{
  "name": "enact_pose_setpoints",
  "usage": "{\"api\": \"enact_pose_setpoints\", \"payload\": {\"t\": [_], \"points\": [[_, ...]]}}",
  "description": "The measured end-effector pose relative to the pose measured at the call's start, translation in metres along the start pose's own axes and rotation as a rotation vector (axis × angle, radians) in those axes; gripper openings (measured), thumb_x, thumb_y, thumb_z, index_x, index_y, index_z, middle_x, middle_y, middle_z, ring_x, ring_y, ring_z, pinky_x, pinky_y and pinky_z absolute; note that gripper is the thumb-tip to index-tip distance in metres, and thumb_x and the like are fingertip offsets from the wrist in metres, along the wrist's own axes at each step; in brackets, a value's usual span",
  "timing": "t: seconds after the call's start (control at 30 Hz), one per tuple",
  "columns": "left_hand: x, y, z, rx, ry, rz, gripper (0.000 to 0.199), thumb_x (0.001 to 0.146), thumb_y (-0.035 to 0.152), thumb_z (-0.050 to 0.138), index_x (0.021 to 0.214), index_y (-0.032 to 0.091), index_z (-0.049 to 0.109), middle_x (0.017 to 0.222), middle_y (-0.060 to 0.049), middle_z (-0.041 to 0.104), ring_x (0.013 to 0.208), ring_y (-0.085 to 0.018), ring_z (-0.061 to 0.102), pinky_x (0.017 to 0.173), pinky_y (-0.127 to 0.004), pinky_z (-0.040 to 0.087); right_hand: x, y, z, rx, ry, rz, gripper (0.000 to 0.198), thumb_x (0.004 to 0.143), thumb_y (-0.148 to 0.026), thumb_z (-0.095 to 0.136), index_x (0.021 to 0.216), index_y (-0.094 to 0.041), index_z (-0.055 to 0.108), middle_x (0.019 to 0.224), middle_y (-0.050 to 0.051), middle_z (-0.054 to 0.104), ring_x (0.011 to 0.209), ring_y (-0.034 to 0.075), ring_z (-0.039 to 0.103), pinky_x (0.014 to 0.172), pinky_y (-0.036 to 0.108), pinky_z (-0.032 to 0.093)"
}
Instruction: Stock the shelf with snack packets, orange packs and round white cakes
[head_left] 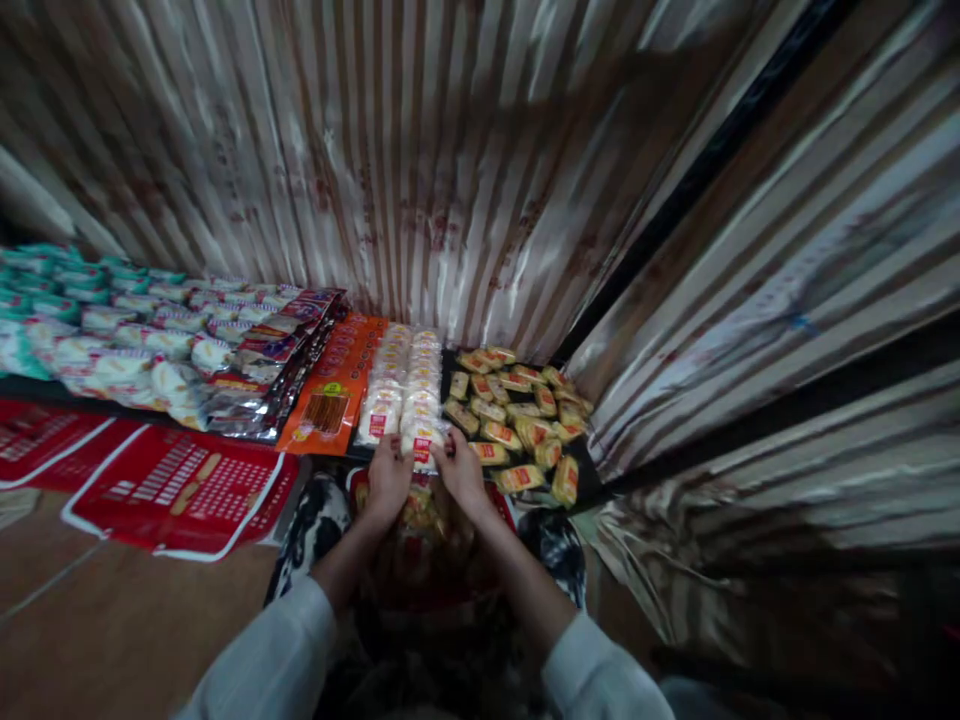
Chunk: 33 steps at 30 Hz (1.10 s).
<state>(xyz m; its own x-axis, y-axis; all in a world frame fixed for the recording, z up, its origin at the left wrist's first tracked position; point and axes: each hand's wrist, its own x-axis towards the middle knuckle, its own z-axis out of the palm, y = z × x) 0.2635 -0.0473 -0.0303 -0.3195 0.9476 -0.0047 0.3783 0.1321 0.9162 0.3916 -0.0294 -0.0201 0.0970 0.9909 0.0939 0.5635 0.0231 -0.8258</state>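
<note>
A small clear packet with white contents and a red label (422, 450) lies at the near end of a row of similar white packets (424, 375). My left hand (391, 474) has its fingers closed at the packet's left edge. At the opposite edge, my right hand (460, 470) pinches it with bent fingers. A second row of white packets (385, 372) runs alongside on the left. Yellow packets with red labels (521, 478) lie loosely scattered to the right of my right hand. Below my hands, between my legs, more yellowish packets (421, 512) sit in a red-rimmed container, partly hidden by my arms.
An orange printed pouch (326, 405) lies left of the white rows. Beyond it are stacked dark and silver pouches (274, 365) and many white and green wrapped packs (142, 325). Red printed bags (187, 485) hang at the front edge. Corrugated metal sheeting (420, 170) rises behind.
</note>
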Motion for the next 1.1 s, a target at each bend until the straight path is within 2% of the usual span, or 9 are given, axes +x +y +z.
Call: {"api": "enact_pose_setpoints", "payload": {"t": [0.17, 0.3, 0.4, 0.5, 0.57, 0.73, 1.1], "points": [[-0.005, -0.012, 0.007, 0.09, 0.046, 0.193, 0.052, 0.074, 0.014, 0.053, 0.125, 0.011, 0.046, 0.121, -0.015, 0.055, 0.114, -0.026, 0.052, 0.097, -0.042, 0.044, 0.015, -0.001, 0.006, -0.108, -0.037, -0.031, 0.041, 0.076, -0.025, 0.055, 0.115, -0.012, 0.059, 0.081, 0.005, 0.066, 0.071, 0.018, 0.06, 0.071, 0.03, 0.048], [-0.013, -0.017, 0.005, 0.257, 0.041, 0.364, 0.05, 0.075, 0.01, 0.049, 0.125, 0.013, 0.05, 0.128, -0.016, 0.047, 0.121, -0.028, 0.044, 0.102, -0.045, 0.04, 0.019, 0.004, 0.014, -0.17, -0.025, -0.069, 0.043, 0.08, -0.025, 0.051, 0.12, -0.012, 0.056, 0.092, 0.009, 0.067, 0.081, 0.021, 0.061, 0.079, 0.033, 0.048], [-0.016, -0.019, 0.005, 0.383, 0.009, 0.424, 0.045, 0.076, 0.008, 0.049, 0.119, 0.016, 0.057, 0.132, -0.015, 0.044, 0.124, -0.029, 0.041, 0.102, -0.045, 0.04, 0.015, 0.007, 0.019, -0.215, 0.069, -0.124, 0.045, 0.081, -0.026, 0.049, 0.124, -0.011, 0.053, 0.106, 0.014, 0.064, 0.096, 0.025, 0.058, 0.087, 0.038, 0.046], [-0.017, -0.019, 0.005, 0.451, -0.012, 0.443, 0.041, 0.08, 0.01, 0.046, 0.118, 0.016, 0.059, 0.132, -0.014, 0.046, 0.124, -0.029, 0.041, 0.102, -0.044, 0.041, 0.007, 0.008, 0.021, -0.262, 0.173, -0.206, 0.055, 0.081, -0.025, 0.049, 0.134, -0.011, 0.041, 0.121, 0.016, 0.055, 0.112, 0.027, 0.049, 0.096, 0.043, 0.04], [-0.016, -0.02, 0.005, 0.476, -0.026, 0.439, 0.04, 0.082, 0.01, 0.044, 0.119, 0.016, 0.059, 0.132, -0.015, 0.047, 0.124, -0.029, 0.041, 0.101, -0.043, 0.042, 0.0, 0.007, 0.021, -0.307, 0.172, -0.263, 0.057, 0.082, -0.024, 0.048, 0.137, -0.016, 0.039, 0.126, 0.015, 0.051, 0.116, 0.027, 0.045, 0.098, 0.043, 0.039], [-0.012, -0.017, 0.005, 0.525, -0.096, 0.426, 0.042, 0.083, 0.01, 0.041, 0.122, 0.011, 0.057, 0.134, -0.018, 0.046, 0.124, -0.03, 0.042, 0.102, -0.043, 0.04, -0.01, 0.007, 0.022, -0.38, 0.087, -0.292, 0.037, 0.085, -0.02, 0.046, 0.12, -0.019, 0.057, 0.123, 0.013, 0.05, 0.111, 0.026, 0.047, 0.093, 0.039, 0.043], [0.0, -0.004, 0.008, 0.654, -0.125, 0.443, 0.043, 0.085, 0.015, 0.039, 0.125, 0.005, 0.052, 0.136, -0.021, 0.045, 0.123, -0.029, 0.044, 0.105, -0.042, 0.036, 0.005, 0.003, 0.031, -0.458, 0.109, -0.271, 0.037, 0.087, -0.019, 0.044, 0.122, -0.018, 0.055, 0.126, 0.013, 0.05, 0.111, 0.024, 0.048, 0.093, 0.037, 0.042]]}}
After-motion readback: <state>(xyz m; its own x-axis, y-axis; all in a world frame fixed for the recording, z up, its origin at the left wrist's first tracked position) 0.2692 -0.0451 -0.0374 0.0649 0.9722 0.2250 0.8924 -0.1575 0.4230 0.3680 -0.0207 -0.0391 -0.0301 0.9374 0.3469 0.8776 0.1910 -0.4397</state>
